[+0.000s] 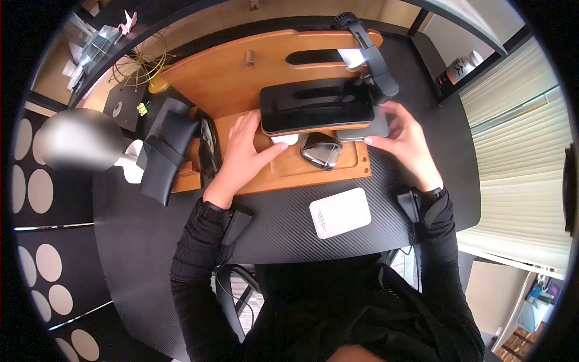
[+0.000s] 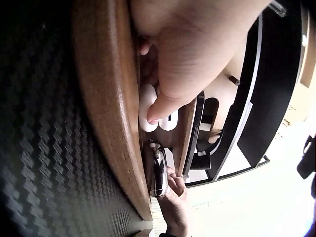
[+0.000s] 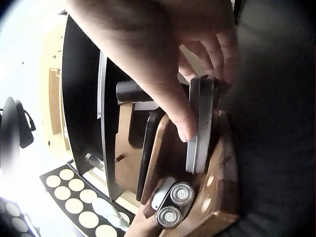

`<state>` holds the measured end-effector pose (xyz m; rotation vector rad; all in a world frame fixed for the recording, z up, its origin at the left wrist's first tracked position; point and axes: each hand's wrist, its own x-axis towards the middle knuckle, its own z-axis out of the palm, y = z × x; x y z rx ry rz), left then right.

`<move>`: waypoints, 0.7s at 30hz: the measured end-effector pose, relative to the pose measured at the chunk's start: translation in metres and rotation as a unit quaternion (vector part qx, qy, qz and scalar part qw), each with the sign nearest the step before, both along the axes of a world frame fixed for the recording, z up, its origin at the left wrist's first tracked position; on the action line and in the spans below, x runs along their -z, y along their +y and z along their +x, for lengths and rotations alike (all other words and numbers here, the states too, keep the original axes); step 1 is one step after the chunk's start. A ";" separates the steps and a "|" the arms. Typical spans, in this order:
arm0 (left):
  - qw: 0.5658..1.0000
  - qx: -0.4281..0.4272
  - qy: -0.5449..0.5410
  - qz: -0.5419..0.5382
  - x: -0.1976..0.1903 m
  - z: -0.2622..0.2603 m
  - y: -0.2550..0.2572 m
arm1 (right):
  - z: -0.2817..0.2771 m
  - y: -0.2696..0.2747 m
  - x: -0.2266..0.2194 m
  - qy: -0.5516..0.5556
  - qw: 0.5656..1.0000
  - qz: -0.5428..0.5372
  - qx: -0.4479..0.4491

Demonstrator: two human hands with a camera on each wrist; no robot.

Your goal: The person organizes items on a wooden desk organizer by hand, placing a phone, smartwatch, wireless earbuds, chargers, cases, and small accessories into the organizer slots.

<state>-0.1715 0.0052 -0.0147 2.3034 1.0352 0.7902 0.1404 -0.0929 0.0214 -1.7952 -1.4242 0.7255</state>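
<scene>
Gray slab (image 3: 202, 133), pinched by our nearer right hand (image 1: 408, 136), runs leftward from it at the right end of the wooden organizer (image 1: 307, 179), while our left hand (image 1: 240, 154) touches a white earbud case (image 1: 286, 139), grip unclear.

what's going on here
A person at a black desk has both hands at a wooden organizer. The right hand grips a grey slab at its right end, while the left hand has its thumb on a white rounded case. A shaver lies between them, and a flat white block lies on the desk in front.
</scene>
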 end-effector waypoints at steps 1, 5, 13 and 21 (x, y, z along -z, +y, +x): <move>1.000 0.000 -0.001 0.000 0.000 0.001 0.000 | -0.002 0.000 0.000 -0.025 1.000 -0.002 -0.014; 1.000 0.004 0.004 -0.014 -0.002 0.000 0.001 | -0.011 -0.002 0.006 0.058 0.994 0.076 -0.045; 1.000 0.000 -0.010 0.003 0.003 0.000 0.001 | -0.007 -0.002 0.017 0.007 0.990 0.125 -0.059; 1.000 0.002 -0.010 -0.009 -0.001 0.001 0.000 | -0.014 0.004 0.025 0.146 0.984 0.090 -0.055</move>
